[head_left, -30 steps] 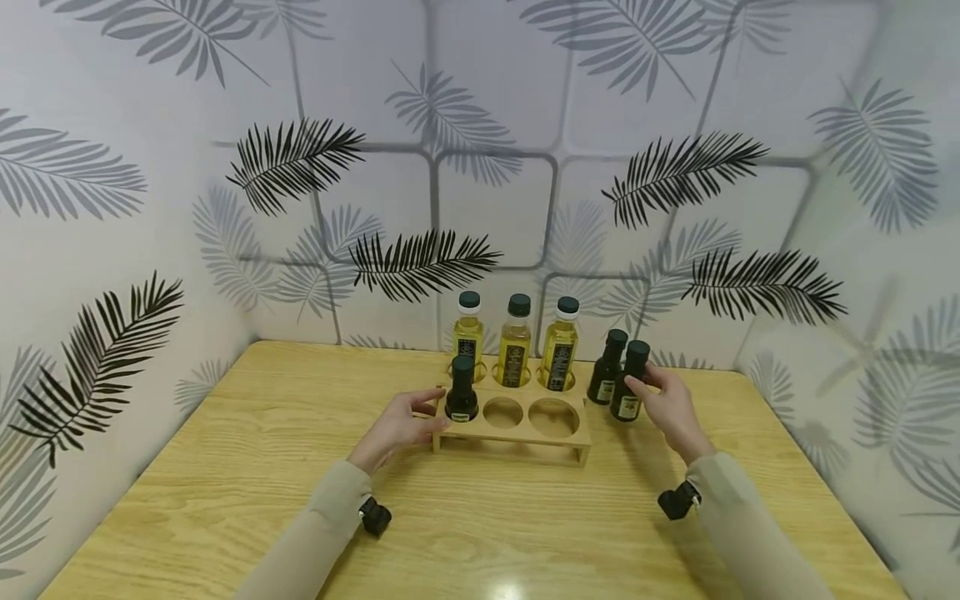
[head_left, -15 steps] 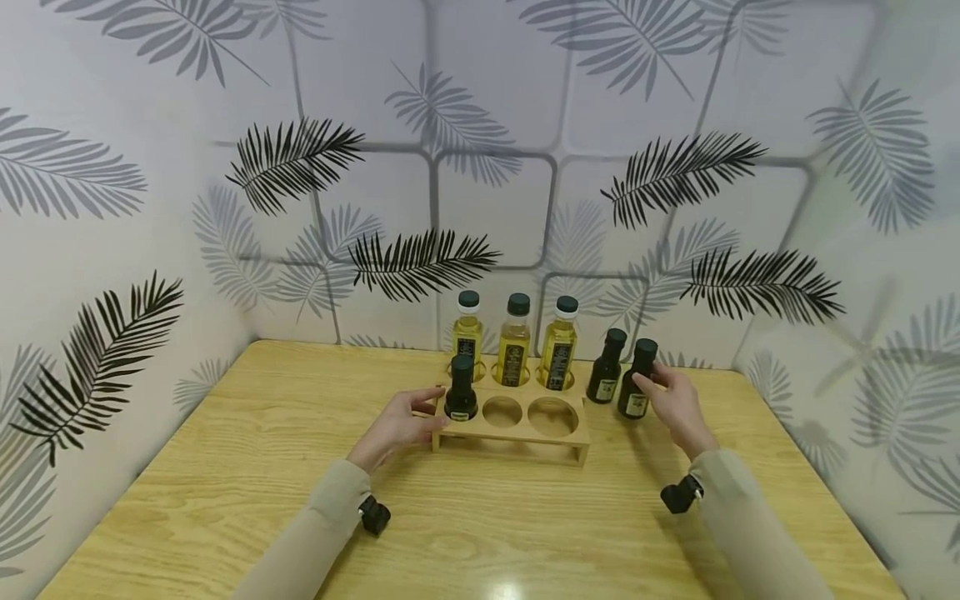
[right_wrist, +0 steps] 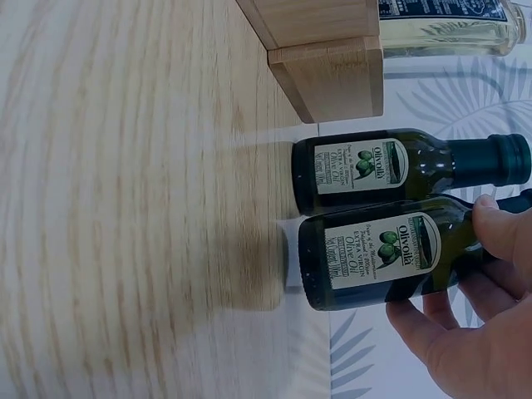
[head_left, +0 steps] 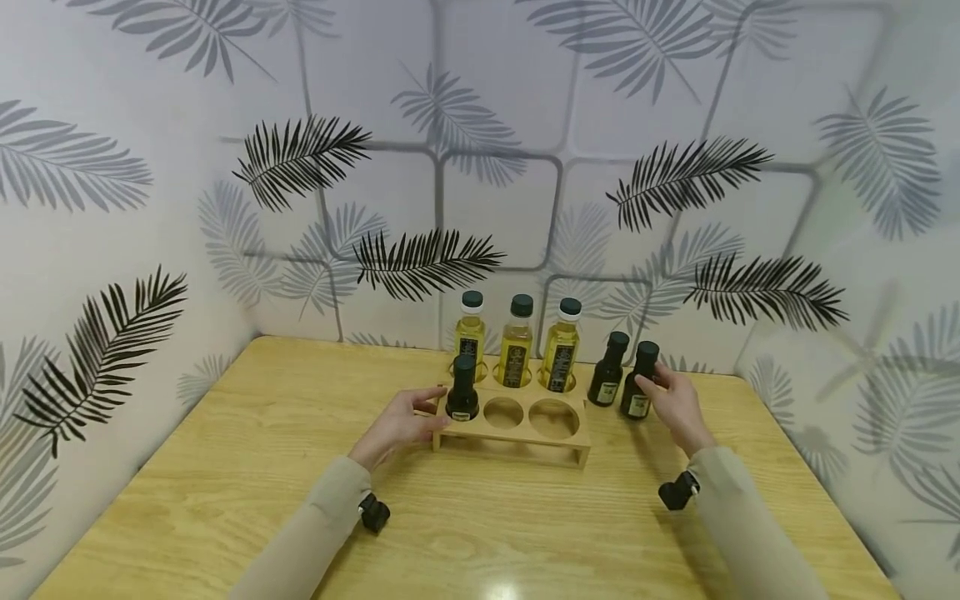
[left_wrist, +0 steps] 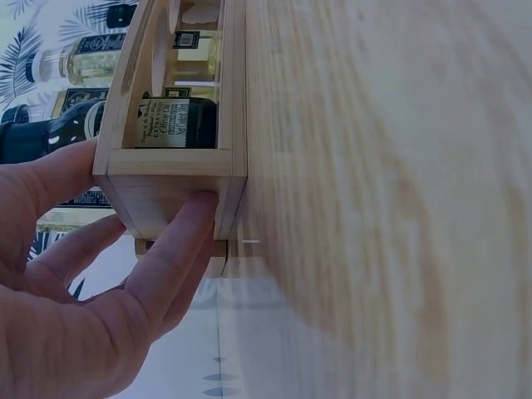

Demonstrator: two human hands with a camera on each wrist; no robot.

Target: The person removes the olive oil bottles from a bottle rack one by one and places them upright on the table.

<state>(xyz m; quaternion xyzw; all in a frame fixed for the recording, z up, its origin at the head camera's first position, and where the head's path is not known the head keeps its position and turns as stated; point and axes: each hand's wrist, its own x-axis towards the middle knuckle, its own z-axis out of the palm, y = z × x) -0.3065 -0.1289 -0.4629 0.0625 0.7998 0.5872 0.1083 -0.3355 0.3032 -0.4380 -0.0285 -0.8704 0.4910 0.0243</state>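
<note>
My right hand (head_left: 678, 406) grips a dark olive oil bottle (right_wrist: 374, 249) by its neck and shoulder, thumb on one side and fingers on the other. The bottle is upright, its base close to the table. A matching olive oil bottle (right_wrist: 366, 173) stands just left of it. My left hand (head_left: 401, 427) holds the left end of a wooden rack (head_left: 525, 433), thumb at the front top corner and fingers against the end panel (left_wrist: 166, 199). One dark bottle (head_left: 462, 392) sits in the rack's front left hole; the two front holes beside it hold nothing.
Three bottles of yellow oil (head_left: 514, 350) with dark green caps fill the rack's back row. The wooden table (head_left: 450, 533) ends at a wall (head_left: 495, 208) with a leaf pattern. Each wrist carries a small black camera (head_left: 678, 492).
My right hand has moved slightly right with the gripped bottle, opening a gap to the neighbouring bottle. The left hand and rack have stayed in place.
</note>
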